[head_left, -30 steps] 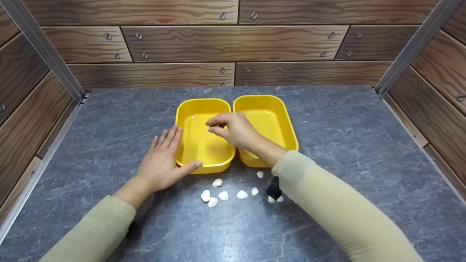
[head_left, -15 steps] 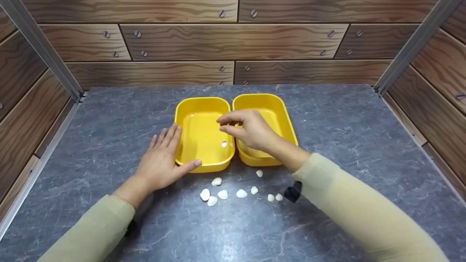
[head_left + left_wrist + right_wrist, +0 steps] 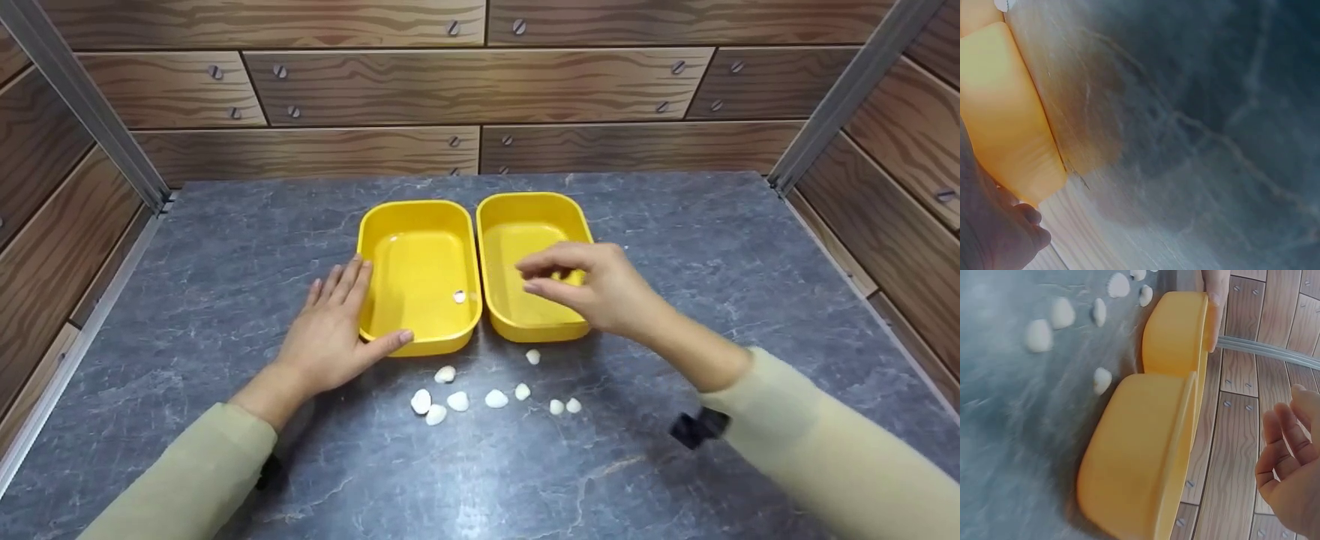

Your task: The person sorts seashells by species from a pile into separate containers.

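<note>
Two yellow plastic containers, a left one [image 3: 409, 289] and a right one [image 3: 506, 289], stand side by side in the head view. My left hand [image 3: 326, 330] rests against the left container with straight fingers at its side and the thumb over its near rim. Inside that container, near its right wall, lies a small white seashell [image 3: 460, 297]. Over the right container hangs my right hand [image 3: 607, 289], its fingers loosely bent and a gap between thumb and fingertips. Nothing shows in its grasp, and the right wrist view shows the same hand [image 3: 1297, 467] with bare fingers.
Several white seashells [image 3: 496, 399] lie scattered on the grey marbled table [image 3: 375, 480] in front of the containers. One seashell [image 3: 533, 357] sits close to the right container's near side. Wood-patterned walls [image 3: 480, 86] enclose the table at the back and sides.
A seashell has dropped from my right hand into the left container. That hand has since moved right, over the right container. My left hand has stayed in place.
</note>
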`<state>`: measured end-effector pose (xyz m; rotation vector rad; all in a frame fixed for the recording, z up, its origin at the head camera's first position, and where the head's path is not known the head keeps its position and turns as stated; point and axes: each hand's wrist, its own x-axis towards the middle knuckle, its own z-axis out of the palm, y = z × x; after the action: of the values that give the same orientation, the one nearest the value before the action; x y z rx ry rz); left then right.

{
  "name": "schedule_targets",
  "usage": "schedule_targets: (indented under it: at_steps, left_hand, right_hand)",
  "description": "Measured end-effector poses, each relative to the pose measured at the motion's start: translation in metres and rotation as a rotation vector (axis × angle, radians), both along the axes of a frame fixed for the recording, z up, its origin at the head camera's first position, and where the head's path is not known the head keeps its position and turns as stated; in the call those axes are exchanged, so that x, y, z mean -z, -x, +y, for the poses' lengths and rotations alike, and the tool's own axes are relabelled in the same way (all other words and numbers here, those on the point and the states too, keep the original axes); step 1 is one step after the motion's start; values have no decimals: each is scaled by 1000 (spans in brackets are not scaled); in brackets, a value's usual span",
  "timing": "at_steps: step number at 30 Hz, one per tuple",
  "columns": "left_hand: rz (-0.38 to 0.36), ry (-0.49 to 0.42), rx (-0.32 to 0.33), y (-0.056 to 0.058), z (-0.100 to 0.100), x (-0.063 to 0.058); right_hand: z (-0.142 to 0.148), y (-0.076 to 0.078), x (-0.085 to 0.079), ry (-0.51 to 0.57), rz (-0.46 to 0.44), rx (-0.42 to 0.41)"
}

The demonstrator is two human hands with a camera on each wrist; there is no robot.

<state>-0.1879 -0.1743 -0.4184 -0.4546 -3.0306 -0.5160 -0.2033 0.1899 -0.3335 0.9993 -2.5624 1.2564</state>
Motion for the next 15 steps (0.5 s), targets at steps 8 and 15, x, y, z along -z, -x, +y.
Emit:
schedule_targets:
  at_steps: [8, 15]
  left_hand:
    - [-10, -3, -3, -1, 0, 0]
    - [-19, -10, 2, 0, -1, 0]
  right_hand:
    - [45, -27, 15, 22, -46, 6]
    - [67, -47, 32, 9, -94, -25]
